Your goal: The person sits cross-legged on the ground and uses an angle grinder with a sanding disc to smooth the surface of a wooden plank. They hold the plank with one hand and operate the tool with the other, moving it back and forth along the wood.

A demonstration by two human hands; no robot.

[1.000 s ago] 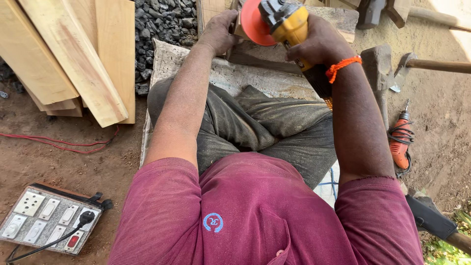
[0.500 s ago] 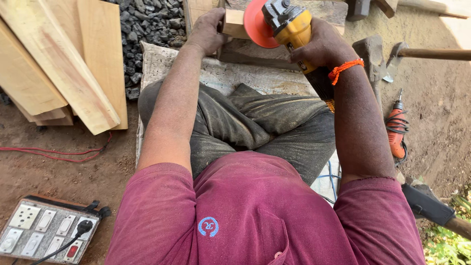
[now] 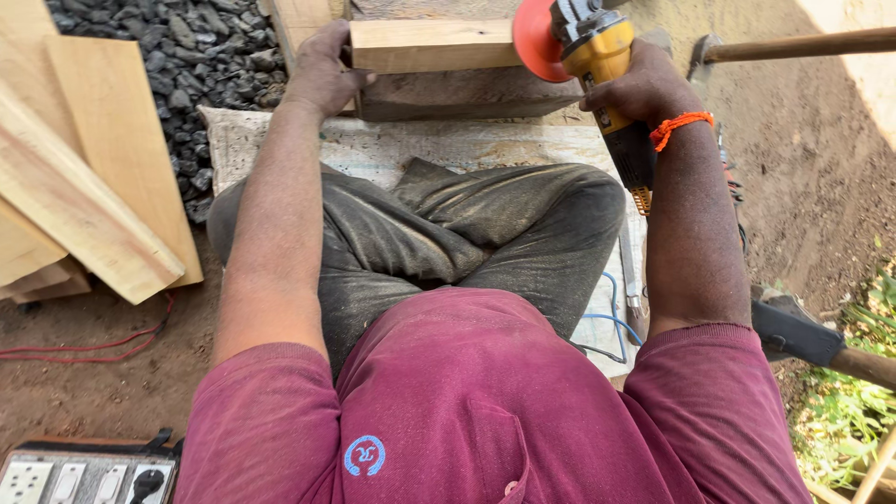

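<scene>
left hand (image 3: 322, 70): clamped on the end of the block (image 3: 434, 45), which is held steady on the slab (image 3: 448, 93) | right hand (image 3: 644, 89): closed round the grinder (image 3: 602, 65), its red disc (image 3: 534, 37) held at the block's other end | planks (image 3: 84, 187) stacked aside at left

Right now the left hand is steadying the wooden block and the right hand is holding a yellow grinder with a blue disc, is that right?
Not quite: the disc is red-orange, not blue, as the head view shows. The rest stands: the left hand steadies the wooden block and the right hand holds the yellow grinder.
</scene>
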